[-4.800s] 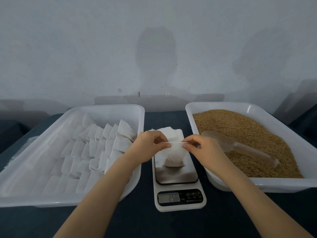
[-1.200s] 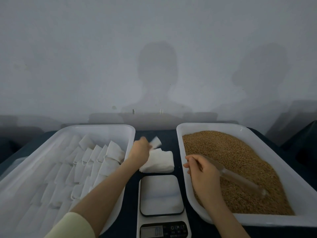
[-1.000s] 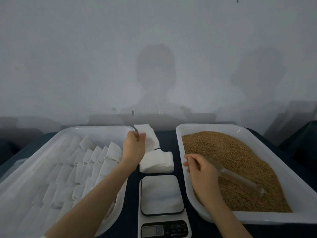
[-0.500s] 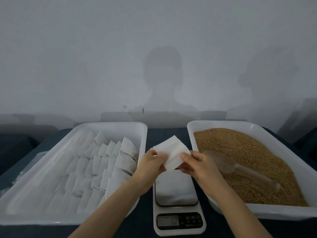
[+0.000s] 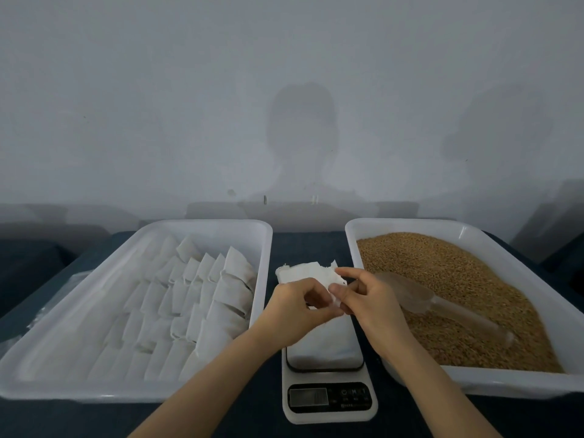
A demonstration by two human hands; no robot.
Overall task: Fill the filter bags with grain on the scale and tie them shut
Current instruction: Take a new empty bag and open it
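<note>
Opening above the scale (image 5: 328, 403) one empty filter bag (image 5: 335, 301), left hand (image 5: 295, 308) and right hand (image 5: 371, 300) both pinching its mouth: part the layers fully and seat it mid-plate before taking the scoop (image 5: 420, 297) from the grain (image 5: 467, 279) right of the scale.

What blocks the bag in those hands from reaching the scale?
Nothing visible. The left hand and right hand pinch the filter bag over the scale, whose platform is bare; the scoop lies aside in the grain.
</note>
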